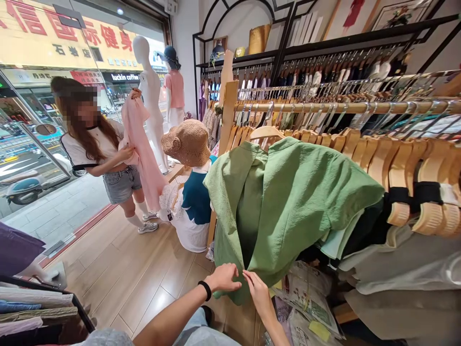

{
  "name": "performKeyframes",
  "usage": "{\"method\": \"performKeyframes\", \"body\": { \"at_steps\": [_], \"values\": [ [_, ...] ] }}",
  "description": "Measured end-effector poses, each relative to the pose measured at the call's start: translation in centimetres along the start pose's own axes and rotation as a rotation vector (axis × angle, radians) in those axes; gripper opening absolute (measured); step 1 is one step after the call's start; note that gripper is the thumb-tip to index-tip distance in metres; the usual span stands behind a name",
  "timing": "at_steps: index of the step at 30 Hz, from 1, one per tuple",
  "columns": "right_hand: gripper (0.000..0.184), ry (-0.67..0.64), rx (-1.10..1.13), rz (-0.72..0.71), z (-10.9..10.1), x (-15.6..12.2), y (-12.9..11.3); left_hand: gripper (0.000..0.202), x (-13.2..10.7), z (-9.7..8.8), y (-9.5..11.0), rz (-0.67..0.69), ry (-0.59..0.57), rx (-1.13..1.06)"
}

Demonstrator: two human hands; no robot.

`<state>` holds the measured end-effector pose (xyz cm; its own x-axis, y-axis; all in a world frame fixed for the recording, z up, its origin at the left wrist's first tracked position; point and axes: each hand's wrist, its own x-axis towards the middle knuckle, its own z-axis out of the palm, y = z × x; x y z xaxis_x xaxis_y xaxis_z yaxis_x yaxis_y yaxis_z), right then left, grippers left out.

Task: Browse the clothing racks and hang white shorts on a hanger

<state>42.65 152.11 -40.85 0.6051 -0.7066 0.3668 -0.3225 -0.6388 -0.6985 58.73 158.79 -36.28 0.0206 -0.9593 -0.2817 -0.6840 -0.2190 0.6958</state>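
Clothing shop interior with a plank floor (118, 274). A wooden garment rail (345, 107) crosses the right of the frame, carrying wooden hangers (399, 163). At upper left, another person (97, 144) holds a pink garment (142, 154) beside a white mannequin (149, 86). A green shirt (298, 206) hangs at centre, its hem (232, 294) at lower centre. A hard tug on the hem could slide the shirt off its hanger. Forearms reach forward from below; the left hand (224, 278) and right hand (256, 289) are partly closed, fingertips pinching the hem.
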Motion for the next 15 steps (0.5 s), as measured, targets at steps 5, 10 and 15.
{"method": "performKeyframes", "body": {
  "at_steps": [5, 10, 15],
  "values": [
    [0.047, -0.001, -0.125, -0.075, -0.1, 0.6, -1.5, 0.037, 0.9, 0.7, 0.7, -0.037, 0.048, 0.347],
    [0.053, 0.055, -0.294, -0.184, -0.9, 1.2, -2.9, 0.038, 1.2, 1.1, 1.0, -0.045, 0.038, 0.323],
    [0.054, 0.096, -0.369, -0.233, -0.8, 1.5, -2.6, 0.031, 1.0, 0.6, 0.3, -0.092, 0.0, 0.255]
  ]
}}
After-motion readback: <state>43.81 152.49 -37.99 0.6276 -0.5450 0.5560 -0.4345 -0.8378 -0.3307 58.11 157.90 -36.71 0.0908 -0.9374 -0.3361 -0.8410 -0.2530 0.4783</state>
